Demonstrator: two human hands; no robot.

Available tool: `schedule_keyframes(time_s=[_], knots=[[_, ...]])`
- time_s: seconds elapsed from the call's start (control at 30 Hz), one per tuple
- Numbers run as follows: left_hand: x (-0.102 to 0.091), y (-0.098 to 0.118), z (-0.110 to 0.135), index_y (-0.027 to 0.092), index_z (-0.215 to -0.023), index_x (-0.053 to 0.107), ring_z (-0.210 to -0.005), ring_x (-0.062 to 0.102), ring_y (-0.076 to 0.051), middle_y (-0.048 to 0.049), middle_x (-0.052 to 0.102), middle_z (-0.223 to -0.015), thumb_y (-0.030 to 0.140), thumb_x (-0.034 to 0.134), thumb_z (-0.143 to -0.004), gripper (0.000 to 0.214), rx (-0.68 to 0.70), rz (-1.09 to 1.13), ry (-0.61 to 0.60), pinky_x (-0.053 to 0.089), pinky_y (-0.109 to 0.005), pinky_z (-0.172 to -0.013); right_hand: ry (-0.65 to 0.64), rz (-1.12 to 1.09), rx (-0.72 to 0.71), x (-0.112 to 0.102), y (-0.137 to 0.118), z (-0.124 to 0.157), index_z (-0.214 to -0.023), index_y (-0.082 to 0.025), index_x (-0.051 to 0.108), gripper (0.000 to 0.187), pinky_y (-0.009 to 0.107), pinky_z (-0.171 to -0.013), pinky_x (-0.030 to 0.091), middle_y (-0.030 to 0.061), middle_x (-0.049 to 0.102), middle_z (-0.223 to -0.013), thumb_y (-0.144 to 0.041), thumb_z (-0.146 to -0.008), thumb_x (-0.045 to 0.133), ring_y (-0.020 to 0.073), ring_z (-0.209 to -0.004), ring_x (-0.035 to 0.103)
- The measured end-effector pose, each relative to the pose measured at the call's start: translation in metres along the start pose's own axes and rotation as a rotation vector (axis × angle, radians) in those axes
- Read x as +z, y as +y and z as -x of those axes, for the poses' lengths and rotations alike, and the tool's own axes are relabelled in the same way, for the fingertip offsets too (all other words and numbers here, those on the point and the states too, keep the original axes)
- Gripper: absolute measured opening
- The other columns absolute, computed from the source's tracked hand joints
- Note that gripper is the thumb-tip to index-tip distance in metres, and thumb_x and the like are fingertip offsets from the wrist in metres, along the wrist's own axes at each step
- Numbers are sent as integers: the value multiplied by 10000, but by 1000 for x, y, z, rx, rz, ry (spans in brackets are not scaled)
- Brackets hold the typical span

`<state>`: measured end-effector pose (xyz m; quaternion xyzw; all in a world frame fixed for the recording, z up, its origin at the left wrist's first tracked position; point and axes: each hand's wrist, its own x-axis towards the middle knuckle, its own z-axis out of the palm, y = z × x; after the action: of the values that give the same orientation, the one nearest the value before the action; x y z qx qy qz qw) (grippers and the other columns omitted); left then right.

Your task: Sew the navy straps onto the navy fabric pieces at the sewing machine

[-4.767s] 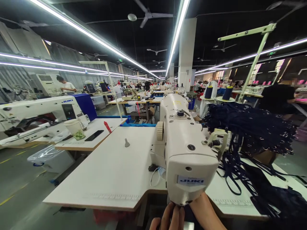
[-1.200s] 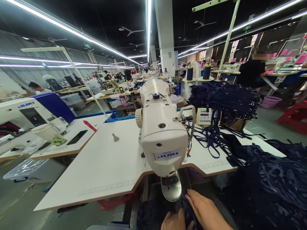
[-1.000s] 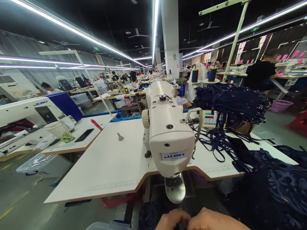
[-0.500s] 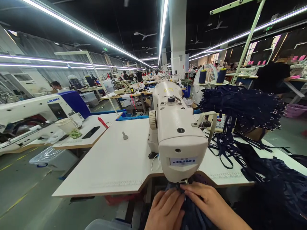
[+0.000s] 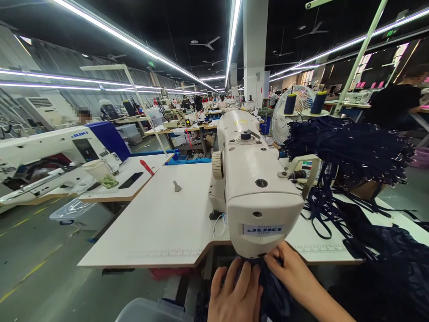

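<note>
Directly ahead is a white sewing machine point(image 5: 264, 214), its head low over dark navy fabric point(image 5: 276, 297). My left hand point(image 5: 236, 286) lies on this fabric just in front of the head, fingers bent and gripping it. On the other side, my right hand point(image 5: 290, 268) reaches under the right edge of the head with its fingers closed on the fabric. The machine's head covers some of the right fingertips. The needle and the spot under it are hidden.
A bundle of navy straps with metal rings point(image 5: 348, 145) hangs at right, above a heap of navy fabric point(image 5: 398, 255). On the white table point(image 5: 157, 223) lies a small grey metal piece point(image 5: 177, 186). Left are a phone point(image 5: 131, 180), a cup point(image 5: 100, 173) and another machine point(image 5: 50, 156).
My right hand has moved slightly up and right, further under the machine head. The left hand's fingers are now more spread and bent on the fabric. The view has shifted slightly.
</note>
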<state>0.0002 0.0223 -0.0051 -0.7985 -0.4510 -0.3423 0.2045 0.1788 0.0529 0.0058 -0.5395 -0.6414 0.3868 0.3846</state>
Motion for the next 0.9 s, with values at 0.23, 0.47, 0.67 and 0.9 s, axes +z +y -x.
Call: schedule_keyframes(time_s=[0.23,0.47,0.67,0.9], knots=[[4,13,-8,263,-1024,658,-864,655,-142,80,724,-917,356,308,-1026,362,-85,-74,55,326,-381,-851,4,23,24,-2,-1,-9,-898,-230,514,131,366,-752,476,40,681,-738,-332,-858,442,285,-877,663],[6,15,-8,241,-1014,655,-851,637,-135,75,718,-889,327,291,-1025,374,-63,-133,64,335,-375,-832,-37,71,40,-4,-1,-11,-858,-250,454,123,421,-804,459,38,665,-743,-364,-852,408,323,-944,655],[8,15,-9,236,-1009,655,-842,631,-131,75,717,-867,322,286,-1025,379,-56,-143,79,341,-376,-822,-39,103,50,-4,-3,-12,-826,-260,423,138,401,-775,460,31,651,-719,-387,-858,382,327,-947,660],[10,16,-9,235,-1005,650,-834,632,-130,78,717,-869,315,306,-1022,354,-44,-168,96,346,-374,-822,-65,152,75,-4,-6,-11,-891,-242,447,204,418,-769,450,105,714,-849,-407,-832,342,351,-947,669]])
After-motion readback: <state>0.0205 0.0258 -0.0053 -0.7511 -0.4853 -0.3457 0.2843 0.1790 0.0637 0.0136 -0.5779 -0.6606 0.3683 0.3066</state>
